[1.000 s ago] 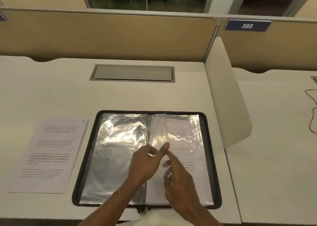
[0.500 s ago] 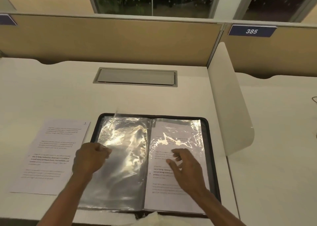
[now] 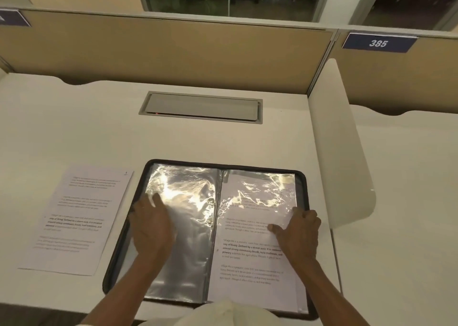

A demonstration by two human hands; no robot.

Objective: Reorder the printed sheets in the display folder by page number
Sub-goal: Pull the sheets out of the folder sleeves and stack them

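Plastic glare covers much of the open folder (image 3: pixel 223 166), which lies flat on the desk (image 3: pixel 74 127) at its front edge. The left pocket (image 3: pixel 183 194) looks empty, but the reflection makes this hard to confirm. In the right pocket sits a printed sheet (image 3: pixel 247 258); its upper lines are washed out by the shine, and a faint mark near its top right corner may be the page number, which I cannot read.

The left hand (image 3: pixel 152 229) lies flat on the left pocket with its fingers straight, grasping nothing. The right hand (image 3: pixel 297 231) is at the outer edge of the sheet. Its thumb rests on the page and the fingers bend at the edge, but whether they hold the edge or only touch it, I cannot tell.

Beside the folder on the left, apart from it, lies a loose sheet (image 3: pixel 76 219) marked "1" at its top corner; its text is too blurred to read. A pale cloth (image 3: pixel 223 313) at the bottom of the view hides part of the folder's near rim — both forearms are cut off there too.
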